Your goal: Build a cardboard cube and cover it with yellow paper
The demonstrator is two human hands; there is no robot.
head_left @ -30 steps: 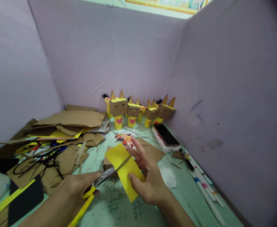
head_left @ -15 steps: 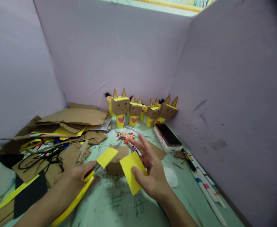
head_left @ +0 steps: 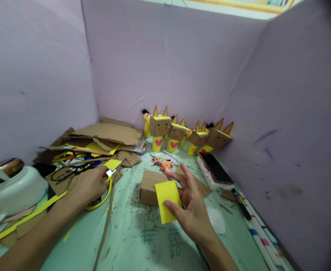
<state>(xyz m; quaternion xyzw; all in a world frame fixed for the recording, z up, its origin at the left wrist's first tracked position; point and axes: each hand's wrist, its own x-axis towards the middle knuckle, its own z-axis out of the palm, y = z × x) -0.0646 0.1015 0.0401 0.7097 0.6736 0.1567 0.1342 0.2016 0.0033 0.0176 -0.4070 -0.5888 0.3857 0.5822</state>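
Between the thumb and fingers of my right hand [head_left: 192, 210] is a rectangular piece of yellow paper [head_left: 167, 199]; the other fingertips are spread. My left hand [head_left: 90, 184] is closed at the scissors [head_left: 113, 171], low over the cardboard scraps at the left. A smaller yellow piece [head_left: 112, 164] shows at the fingertips and blades; whether the hand still grips it is unclear. Just behind the yellow paper sits a small cardboard box [head_left: 150, 192], partly covered by it.
Cardboard-headed figures [head_left: 160, 126] with yellow bodies line the back. A phone [head_left: 216, 167] lies on a white case, near striped rolls [head_left: 260, 241] at right. A white pot [head_left: 15, 188] stands at left, by stacked cardboard [head_left: 106, 132].
My left hand has moved left and away from the yellow paper, taking the scissors and small yellow piece toward the scraps. The view has turned slightly left. My right hand still holds its paper.
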